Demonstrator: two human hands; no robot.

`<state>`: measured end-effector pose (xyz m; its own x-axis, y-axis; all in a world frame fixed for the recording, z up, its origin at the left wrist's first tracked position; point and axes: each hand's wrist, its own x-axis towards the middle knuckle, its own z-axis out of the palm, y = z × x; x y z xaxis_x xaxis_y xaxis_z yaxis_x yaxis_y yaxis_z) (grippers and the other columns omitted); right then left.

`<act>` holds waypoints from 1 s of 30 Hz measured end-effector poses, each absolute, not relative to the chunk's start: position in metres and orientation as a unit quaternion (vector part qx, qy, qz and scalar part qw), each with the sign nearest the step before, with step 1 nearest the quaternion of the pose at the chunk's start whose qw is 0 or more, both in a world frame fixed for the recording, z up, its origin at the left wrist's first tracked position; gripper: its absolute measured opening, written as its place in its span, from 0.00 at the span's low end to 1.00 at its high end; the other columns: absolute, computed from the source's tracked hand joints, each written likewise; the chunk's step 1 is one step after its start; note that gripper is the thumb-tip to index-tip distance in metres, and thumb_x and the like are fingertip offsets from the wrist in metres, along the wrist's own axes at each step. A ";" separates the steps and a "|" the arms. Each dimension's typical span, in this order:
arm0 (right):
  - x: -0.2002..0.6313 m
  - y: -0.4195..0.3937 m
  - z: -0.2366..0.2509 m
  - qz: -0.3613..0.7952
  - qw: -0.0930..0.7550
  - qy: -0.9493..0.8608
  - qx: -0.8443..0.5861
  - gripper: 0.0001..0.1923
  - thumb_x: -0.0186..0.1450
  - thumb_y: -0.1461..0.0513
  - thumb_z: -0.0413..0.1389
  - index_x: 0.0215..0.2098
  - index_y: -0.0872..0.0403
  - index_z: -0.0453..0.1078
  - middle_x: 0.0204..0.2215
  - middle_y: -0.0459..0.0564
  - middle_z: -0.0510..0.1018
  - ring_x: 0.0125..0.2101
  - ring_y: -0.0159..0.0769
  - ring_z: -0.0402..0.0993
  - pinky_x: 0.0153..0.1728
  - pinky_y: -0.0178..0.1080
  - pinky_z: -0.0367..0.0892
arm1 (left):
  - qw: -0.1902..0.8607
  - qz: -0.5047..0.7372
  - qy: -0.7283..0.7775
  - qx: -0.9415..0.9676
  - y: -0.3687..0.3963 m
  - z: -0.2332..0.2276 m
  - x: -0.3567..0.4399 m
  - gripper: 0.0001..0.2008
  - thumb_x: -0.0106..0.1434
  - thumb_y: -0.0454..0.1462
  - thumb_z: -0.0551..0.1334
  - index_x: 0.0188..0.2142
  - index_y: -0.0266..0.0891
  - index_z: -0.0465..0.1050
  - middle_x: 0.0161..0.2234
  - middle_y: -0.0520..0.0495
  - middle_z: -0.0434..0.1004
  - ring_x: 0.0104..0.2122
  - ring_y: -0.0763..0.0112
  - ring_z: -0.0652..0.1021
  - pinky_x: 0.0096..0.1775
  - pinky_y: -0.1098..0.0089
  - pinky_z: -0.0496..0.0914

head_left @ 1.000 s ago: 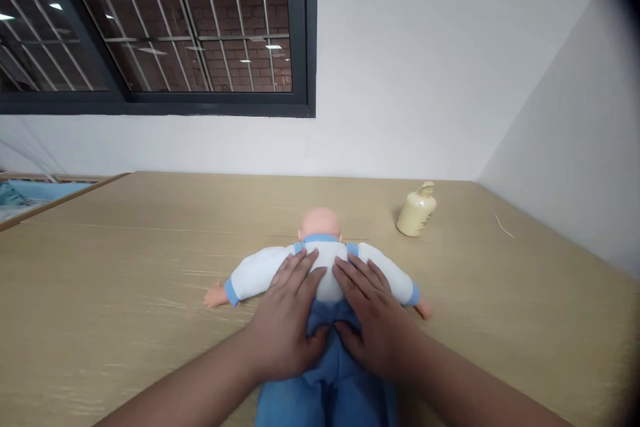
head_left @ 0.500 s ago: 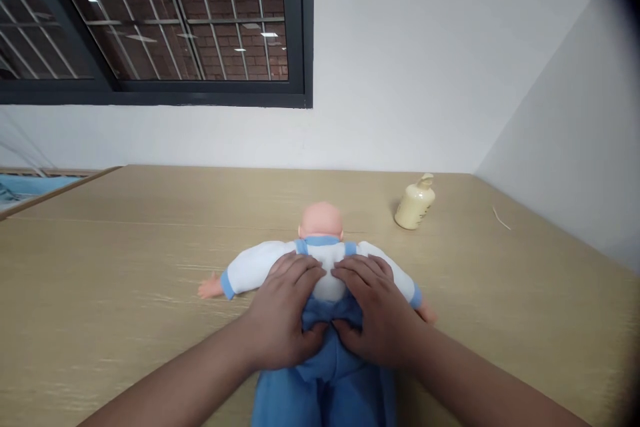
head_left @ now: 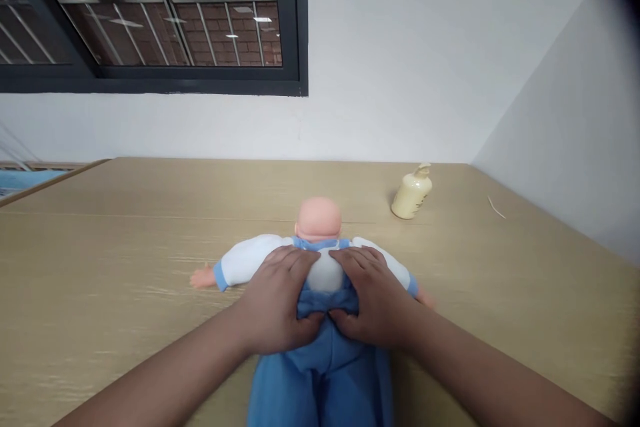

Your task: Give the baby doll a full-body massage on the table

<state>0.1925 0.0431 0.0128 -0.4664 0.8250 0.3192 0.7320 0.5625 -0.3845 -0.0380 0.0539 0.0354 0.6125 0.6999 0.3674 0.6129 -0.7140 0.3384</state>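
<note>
A bald-headed doll in blue dungarees and a white shirt with blue cuffs lies with its back up and arms spread to both sides. My left hand rests on the left half of the doll's back, fingers stretched toward the shoulder and thumb at the waist. On the right half, my right hand lies the same way. Both thumbs nearly meet over the trouser waist. Between the hands the white shirt bulges up. The doll's feet are out of frame.
A cream pump bottle stands beyond the doll to the right. A thin pale strip lies near the right wall. The wooden table meets a white wall with a barred window at upper left.
My hands have slid slightly toward the doll's head, covering more of the shoulder straps, and the shirt between them bulges more. The camera view has shifted slightly.
</note>
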 end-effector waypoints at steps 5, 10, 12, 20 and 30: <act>0.194 0.042 0.011 0.082 0.240 -0.854 -0.455 0.44 0.54 0.51 0.61 0.66 0.55 0.56 0.61 0.59 0.66 0.61 0.54 0.58 0.64 0.58 0.45 | 0.081 0.235 0.365 0.897 0.053 0.035 -0.039 0.37 0.50 0.40 0.67 0.60 0.40 0.63 0.56 0.38 0.70 0.56 0.47 0.69 0.60 0.45 0.60; 0.197 0.038 0.008 0.024 0.254 -0.859 -0.444 0.46 0.58 0.49 0.60 0.69 0.56 0.51 0.66 0.60 0.58 0.66 0.57 0.48 0.64 0.61 0.47 | 0.026 0.263 0.348 0.899 0.056 0.027 -0.050 0.37 0.58 0.44 0.66 0.64 0.39 0.57 0.63 0.34 0.63 0.61 0.45 0.65 0.60 0.44 0.60; 0.197 0.035 0.008 -0.014 0.283 -0.854 -0.436 0.41 0.59 0.48 0.60 0.66 0.55 0.57 0.64 0.60 0.61 0.65 0.59 0.50 0.62 0.61 0.51 | 0.010 0.289 0.345 0.893 0.057 0.029 -0.056 0.31 0.63 0.43 0.62 0.63 0.40 0.60 0.62 0.35 0.64 0.61 0.47 0.66 0.58 0.47 0.63; 0.203 0.025 0.024 -0.009 0.286 -0.833 -0.473 0.16 0.68 0.51 0.53 0.29 0.52 0.66 0.25 0.48 0.71 0.28 0.38 0.67 0.29 0.39 0.58 | 0.061 0.163 0.456 0.873 0.047 0.070 -0.078 0.18 0.69 0.47 0.53 0.28 0.42 0.71 0.24 0.49 0.73 0.25 0.65 0.73 0.27 0.68 0.62; 0.197 0.020 0.032 0.106 0.149 -0.769 -0.613 0.20 0.68 0.44 0.50 0.33 0.51 0.64 0.24 0.48 0.75 0.26 0.39 0.70 0.24 0.36 0.48 | 0.213 0.102 0.466 0.853 0.055 0.059 -0.090 0.19 0.65 0.54 0.56 0.35 0.44 0.77 0.30 0.49 0.81 0.29 0.60 0.79 0.28 0.69 0.65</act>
